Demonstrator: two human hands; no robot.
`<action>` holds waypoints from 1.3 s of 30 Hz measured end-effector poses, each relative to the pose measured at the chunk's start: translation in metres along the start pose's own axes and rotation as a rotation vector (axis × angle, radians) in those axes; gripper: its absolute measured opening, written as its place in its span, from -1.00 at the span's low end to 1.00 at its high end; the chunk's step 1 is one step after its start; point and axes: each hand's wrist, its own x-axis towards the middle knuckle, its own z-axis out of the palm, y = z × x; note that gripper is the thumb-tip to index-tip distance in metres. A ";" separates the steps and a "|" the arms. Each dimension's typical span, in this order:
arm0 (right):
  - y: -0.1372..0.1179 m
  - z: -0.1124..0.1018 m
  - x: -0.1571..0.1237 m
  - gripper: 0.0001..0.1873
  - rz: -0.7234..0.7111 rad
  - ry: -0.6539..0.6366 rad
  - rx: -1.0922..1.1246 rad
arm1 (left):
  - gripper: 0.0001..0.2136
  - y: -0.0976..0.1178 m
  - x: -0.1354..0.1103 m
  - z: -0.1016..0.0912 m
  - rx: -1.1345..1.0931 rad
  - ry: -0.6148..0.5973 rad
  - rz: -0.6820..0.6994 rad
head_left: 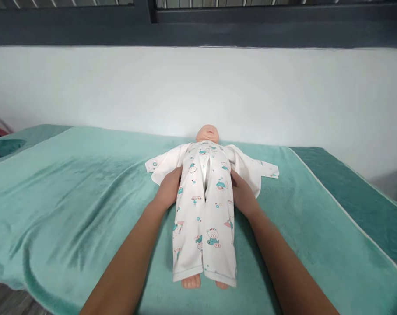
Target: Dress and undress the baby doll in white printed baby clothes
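Note:
A baby doll (207,133) lies on its back in the middle of a teal blanket (80,197), head toward the wall, feet toward me. It wears white patterned trousers (205,227), and a white patterned top (247,168) lies spread open under it. My left hand (168,189) grips the doll's left side at the waist of the trousers, fingers curled under the cloth. My right hand (242,192) holds the other side at the same height, fingers tucked against the trousers.
The blanket covers a bed or table against a white wall (283,96). A darker green cover (356,192) shows along the right edge. A dark window frame (198,26) runs above the wall. A dark teal fold (4,146) lies at far left.

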 end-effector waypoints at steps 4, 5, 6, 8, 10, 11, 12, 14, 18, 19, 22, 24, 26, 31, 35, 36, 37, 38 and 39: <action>-0.005 -0.004 -0.022 -0.51 -0.119 -0.138 -0.179 | -0.66 0.002 -0.010 -0.002 0.107 -0.076 0.117; -0.006 -0.005 -0.026 -0.52 -0.152 -0.157 -0.230 | -0.67 0.002 -0.012 -0.003 0.123 -0.086 0.119; -0.006 -0.005 -0.030 -0.54 -0.178 -0.174 -0.278 | -0.68 0.003 -0.014 -0.003 0.131 -0.094 0.114; -0.006 -0.006 -0.038 -0.58 -0.201 -0.198 -0.350 | -0.68 0.005 -0.015 -0.003 0.115 -0.108 0.091; -0.005 -0.007 -0.044 -0.60 -0.185 -0.184 -0.394 | -0.65 0.008 -0.016 -0.002 0.068 -0.112 0.065; -0.004 -0.007 -0.047 -0.60 -0.162 -0.156 -0.414 | -0.64 0.010 -0.016 -0.002 0.042 -0.107 0.059; -0.004 -0.008 -0.050 -0.60 -0.132 -0.121 -0.435 | -0.63 0.012 -0.016 -0.002 0.017 -0.100 0.056; -0.004 -0.010 -0.056 -0.60 -0.082 -0.067 -0.487 | -0.63 0.015 -0.015 -0.002 -0.022 -0.088 0.061; -0.005 -0.012 -0.062 -0.56 -0.124 -0.102 -0.543 | -0.60 0.017 -0.015 -0.001 -0.058 -0.095 0.081; -0.006 -0.011 -0.062 -0.53 -0.159 -0.120 -0.542 | -0.58 0.016 -0.015 -0.001 -0.071 -0.095 0.078; -0.006 -0.007 -0.055 -0.53 -0.258 -0.155 -0.550 | -0.51 0.015 -0.017 -0.001 -0.155 -0.120 0.029; -0.007 -0.001 -0.048 -0.63 -0.293 -0.170 -0.580 | -0.47 0.013 -0.018 -0.002 -0.221 -0.170 0.007; -0.010 0.004 -0.042 -0.75 -0.291 -0.183 -0.610 | -0.46 0.012 -0.020 -0.003 -0.261 -0.220 0.018; -0.017 0.010 -0.038 -0.79 -0.251 -0.148 -0.680 | -0.31 0.013 -0.027 -0.005 -0.262 -0.267 -0.038; -0.018 0.009 -0.040 -0.78 -0.277 -0.145 -0.722 | -0.22 0.012 -0.028 0.000 -0.269 -0.209 -0.146; -0.018 0.009 -0.040 -0.76 -0.276 -0.158 -0.717 | -0.24 0.010 -0.027 0.003 -0.274 -0.193 -0.160; -0.017 0.009 -0.039 -0.75 -0.269 -0.170 -0.709 | -0.27 0.007 -0.025 0.006 -0.274 -0.182 -0.174; -0.016 0.010 -0.039 -0.73 -0.259 -0.182 -0.702 | -0.30 0.004 -0.023 0.009 -0.264 -0.173 -0.182; -0.016 0.011 -0.039 -0.72 -0.244 -0.187 -0.695 | -0.32 0.001 -0.021 0.012 -0.239 -0.162 -0.174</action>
